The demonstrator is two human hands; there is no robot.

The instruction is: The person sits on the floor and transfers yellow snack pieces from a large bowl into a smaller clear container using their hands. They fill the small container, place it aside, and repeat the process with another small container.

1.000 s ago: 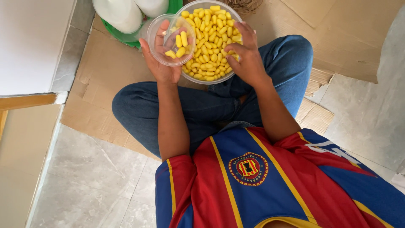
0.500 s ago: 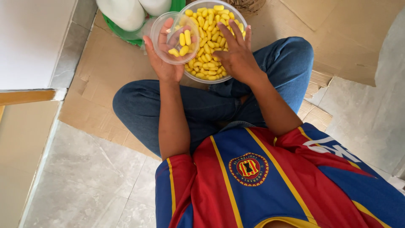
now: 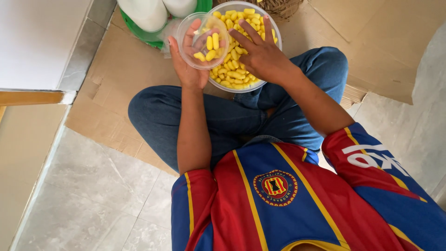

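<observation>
Right hand (image 3: pixel 260 53) over the big bowl (image 3: pixel 274 35), just right of the small cup (image 3: pixel 204 39).
Left hand (image 3: pixel 188 65) clasps the cup; right fingers spread, touching yellow pieces (image 3: pixel 232 74).

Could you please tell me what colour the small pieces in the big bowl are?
Bright yellow pieces; head view shows them.

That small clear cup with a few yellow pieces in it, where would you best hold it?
Cradle the small clear cup from beneath and around its wall, as the left hand does. Its mouth is open and tilted, so support from below keeps the yellow pieces inside.
</observation>
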